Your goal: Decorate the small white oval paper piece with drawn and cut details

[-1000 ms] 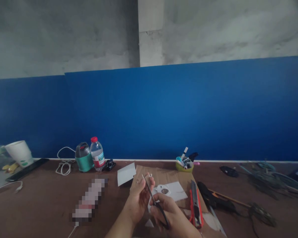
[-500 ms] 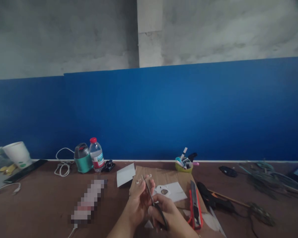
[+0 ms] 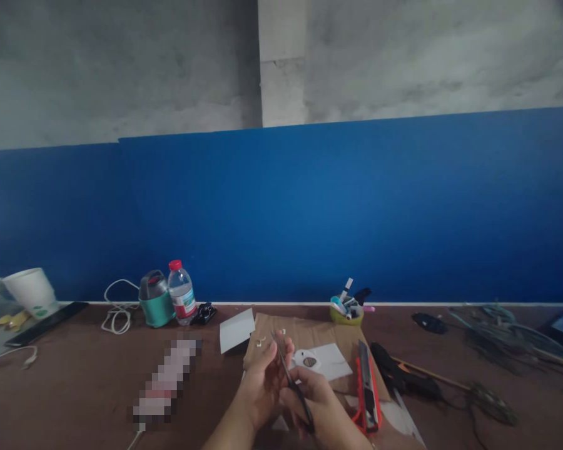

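Note:
My right hand (image 3: 315, 395) is closed round the dark handles of a pair of scissors (image 3: 284, 365). Their blades point up and away, lying against the fingers of my left hand (image 3: 264, 374). That hand is curled with thumb and fingers brought together; whatever it pinches is too small or too hidden to name. Both hands are over the near part of a brown cardboard sheet (image 3: 304, 329). Just beyond my right hand lies a white paper (image 3: 331, 362) with a white oval piece bearing a dark patch (image 3: 310, 362). Tiny pale scraps (image 3: 261, 342) rest on the cardboard.
A red utility knife (image 3: 368, 390) lies right of my hands, beside a black glue gun (image 3: 406, 378). Behind stands a yellow-green cup of pens (image 3: 347, 317). Leftward are a folded white card (image 3: 237, 330), a water bottle (image 3: 182, 297) and a teal-grey device (image 3: 156, 306). Tangled wires (image 3: 511, 337) lie far right.
The scissors have shifted slightly, their handles a little up and left and the blade tips a little right. Both hands stay in nearly the same place.

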Demonstrator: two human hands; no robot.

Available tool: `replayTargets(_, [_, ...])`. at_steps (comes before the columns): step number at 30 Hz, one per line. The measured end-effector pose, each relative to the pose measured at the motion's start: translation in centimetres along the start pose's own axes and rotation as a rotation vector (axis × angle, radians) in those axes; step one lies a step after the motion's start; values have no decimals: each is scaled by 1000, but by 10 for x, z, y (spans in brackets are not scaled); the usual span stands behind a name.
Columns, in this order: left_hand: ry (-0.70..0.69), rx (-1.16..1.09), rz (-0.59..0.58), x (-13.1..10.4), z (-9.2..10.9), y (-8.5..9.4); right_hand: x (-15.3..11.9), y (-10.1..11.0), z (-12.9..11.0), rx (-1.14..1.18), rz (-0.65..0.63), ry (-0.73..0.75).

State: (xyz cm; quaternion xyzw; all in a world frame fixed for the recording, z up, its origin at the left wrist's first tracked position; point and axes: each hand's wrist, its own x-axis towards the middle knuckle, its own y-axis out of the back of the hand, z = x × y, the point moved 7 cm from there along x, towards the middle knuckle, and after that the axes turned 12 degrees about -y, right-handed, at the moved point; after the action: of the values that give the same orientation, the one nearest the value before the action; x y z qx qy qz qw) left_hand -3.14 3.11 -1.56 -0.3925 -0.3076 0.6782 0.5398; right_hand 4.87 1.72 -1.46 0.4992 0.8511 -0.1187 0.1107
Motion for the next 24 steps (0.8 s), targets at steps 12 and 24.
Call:
replayTargets(12, [-155, 109, 93, 14, 14, 9, 0, 8, 2, 6, 17, -106])
replayTargets(24, [-234, 100, -1, 16, 27, 4, -14, 15, -4, -182, 32, -264])
